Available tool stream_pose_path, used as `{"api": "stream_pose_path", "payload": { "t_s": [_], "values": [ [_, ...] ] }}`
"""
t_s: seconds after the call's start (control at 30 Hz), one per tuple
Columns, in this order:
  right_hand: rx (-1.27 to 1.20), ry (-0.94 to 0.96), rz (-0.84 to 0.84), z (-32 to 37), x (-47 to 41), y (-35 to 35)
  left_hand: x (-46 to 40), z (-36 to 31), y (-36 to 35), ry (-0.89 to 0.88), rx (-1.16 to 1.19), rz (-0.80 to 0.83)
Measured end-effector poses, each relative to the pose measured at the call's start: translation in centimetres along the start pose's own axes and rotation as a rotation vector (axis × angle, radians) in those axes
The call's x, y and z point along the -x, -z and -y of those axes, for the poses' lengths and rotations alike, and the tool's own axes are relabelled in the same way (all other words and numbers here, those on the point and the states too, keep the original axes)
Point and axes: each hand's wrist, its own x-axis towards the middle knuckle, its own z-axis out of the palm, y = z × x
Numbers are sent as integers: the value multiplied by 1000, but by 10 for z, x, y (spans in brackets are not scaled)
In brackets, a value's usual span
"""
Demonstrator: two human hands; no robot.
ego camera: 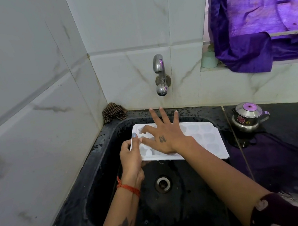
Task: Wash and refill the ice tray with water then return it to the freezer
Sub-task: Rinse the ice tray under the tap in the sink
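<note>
White ice tray [204, 135] held over the black sink [100, 179], below the wall tap [160, 75]. Left hand [131, 157] grips its left end, fingers clamped on the edge. Right hand [162, 134] lies on top, fingers spread, index possibly dipping into a cell. Steel kettle [248, 116] on the counter [296, 148], right.

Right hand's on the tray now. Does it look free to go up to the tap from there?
Probably yes. The right hand lies open on the ice tray, gripping nothing, while the left hand holds the tray's edge. The tap sits just above and beyond its fingertips, with only bare wall between.
</note>
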Motion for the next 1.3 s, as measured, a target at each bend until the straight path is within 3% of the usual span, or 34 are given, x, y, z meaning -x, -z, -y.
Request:
{"api": "stream_pose_path", "payload": {
  "t_s": [0.57,1.0,1.3],
  "values": [
    [-183,28,37,-7,8,0,-3,0,4,-37,-18,-70],
    [-376,-302,-389,-66,56,-2,-21,-13,18,-19,63,-179],
    [-377,-385,-167,-67,58,-5,-23,-13,20,-17,63,-177]
  ]
}}
